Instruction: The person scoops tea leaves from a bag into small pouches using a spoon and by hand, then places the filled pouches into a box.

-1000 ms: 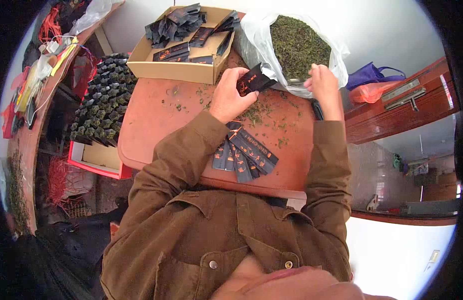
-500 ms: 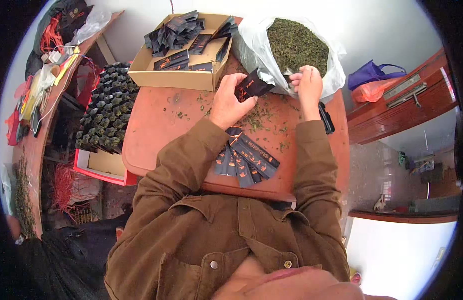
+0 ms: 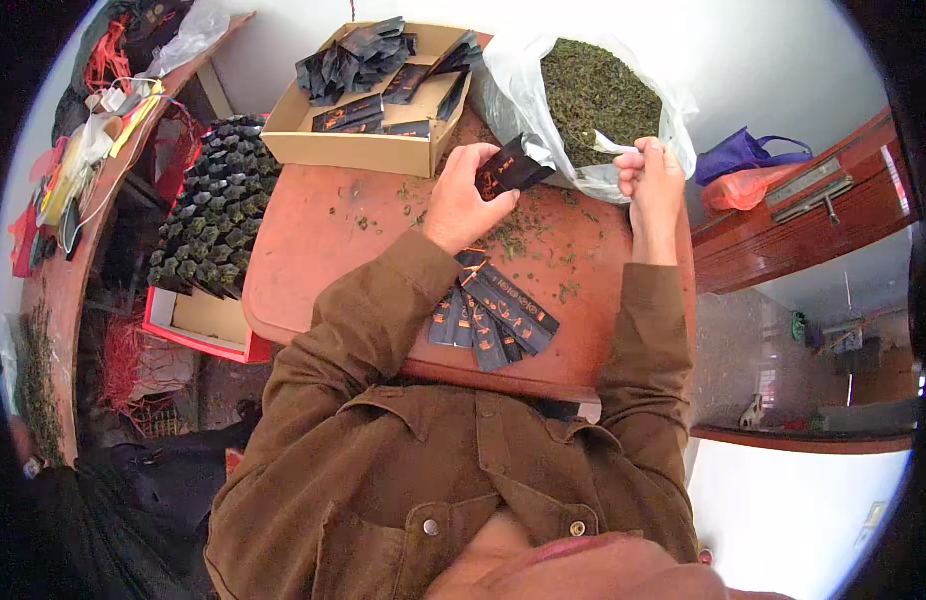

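My left hand grips a black packet with orange print between thumb and fingers. The packet tilts toward the white plastic bag, and its open end shows a silvery lining. My right hand is closed around the handle of a small pale spoon, held over the near rim of the bag. Dried green leaves, like loose tea, fill that bag. Flat black packets lie fanned out on the reddish table near my chest.
A cardboard box with several black packets stands at the table's back left. Left of the table, a red box holds rows of filled packets. Leaf crumbs are scattered across the tabletop. A purple bag sits at the right.
My right hand has moved right and slightly down, bringing the spoon out from the bag's edge into clearer view. My left hand keeps the packet in nearly the same place.
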Demonstrator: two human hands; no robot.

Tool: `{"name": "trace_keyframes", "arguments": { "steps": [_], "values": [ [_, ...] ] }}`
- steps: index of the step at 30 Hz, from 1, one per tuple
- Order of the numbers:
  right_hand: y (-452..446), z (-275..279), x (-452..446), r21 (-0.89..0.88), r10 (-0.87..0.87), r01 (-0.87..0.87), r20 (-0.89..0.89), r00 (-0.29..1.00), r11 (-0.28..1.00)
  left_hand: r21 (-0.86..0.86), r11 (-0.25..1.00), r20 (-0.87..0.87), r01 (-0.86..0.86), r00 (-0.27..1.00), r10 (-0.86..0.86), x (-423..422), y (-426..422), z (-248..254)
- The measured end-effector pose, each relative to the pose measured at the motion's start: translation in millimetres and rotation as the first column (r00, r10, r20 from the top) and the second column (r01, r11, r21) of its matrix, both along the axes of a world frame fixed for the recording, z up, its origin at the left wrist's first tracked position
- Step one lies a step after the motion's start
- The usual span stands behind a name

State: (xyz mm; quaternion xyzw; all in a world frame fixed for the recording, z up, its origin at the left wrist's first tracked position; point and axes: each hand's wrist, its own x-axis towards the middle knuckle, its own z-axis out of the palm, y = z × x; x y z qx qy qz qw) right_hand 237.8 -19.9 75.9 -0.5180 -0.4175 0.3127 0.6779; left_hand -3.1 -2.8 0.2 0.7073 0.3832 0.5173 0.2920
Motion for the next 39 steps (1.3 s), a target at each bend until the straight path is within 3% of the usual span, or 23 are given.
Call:
{"name": "trace_keyframes", "arguments": {
  "steps": [6, 9, 11, 14, 17, 20, 23, 26, 29, 33, 39],
  "values": [
    [-16, 19, -20, -0.028, 0.129, -0.127, 0.084, 0.988, 0.992, 0.016, 1.0, 0.04, 0.002, 0.999, -0.003, 1, 1, -2],
    [-19, 21, -41, -0.06, 0.101, -0.088, 0.247, 0.964, 0.994, 0.029, 1.0, 0.016, -0.01, 1.0, 0.01, 1, 0, 0],
    [-26, 22, -60, 0.003, 0.037, -0.045, 0.515, 0.856, 0.999, 0.019, 1.0, 0.021, -0.014, 1.0, 0.013, 1, 1, 0],
    [-38, 22, -78, 0.155, -0.066, -0.129, 0.853, 0.518, 0.979, 0.018, 1.0, 0.028, -0.017, 0.999, 0.016, 1, 4, -3],
    [-42, 21, -77, 0.219, -0.133, -0.175, 0.905, 0.405, 0.96, 0.033, 0.999, 0.016, -0.024, 1.0, 0.024, 0, 4, -5],
    [-36, 26, -59, 0.257, -0.176, -0.076, 0.821, 0.543, 0.963, 0.019, 1.0, 0.001, -0.02, 1.0, 0.02, 0, 3, -5],
    [-29, 43, -36, 0.156, -0.235, 0.18, 0.749, 0.62, 0.971, 0.025, 1.0, -0.002, -0.014, 1.0, 0.014, -1, 3, -4],
    [0, 25, 8, 0.056, -0.217, 0.285, 0.789, 0.575, 0.957, 0.014, 1.0, -0.004, -0.002, 1.0, 0.002, -1, 0, 0],
    [26, -7, 37, -0.055, -0.107, 0.286, 0.847, 0.52, 0.957, 0.005, 1.0, -0.019, 0.006, 1.0, -0.006, -1, 1, 0],
    [42, -31, 4, -0.167, -0.073, 0.256, 0.691, 0.72, 0.952, -0.002, 1.0, -0.026, 0.0, 1.0, 0.0, 0, 1, -1],
    [52, -36, -16, -0.184, -0.104, 0.2, 0.433, 0.895, 0.962, -0.002, 1.0, -0.026, -0.008, 1.0, 0.008, 0, 1, -1]
  ]
}}
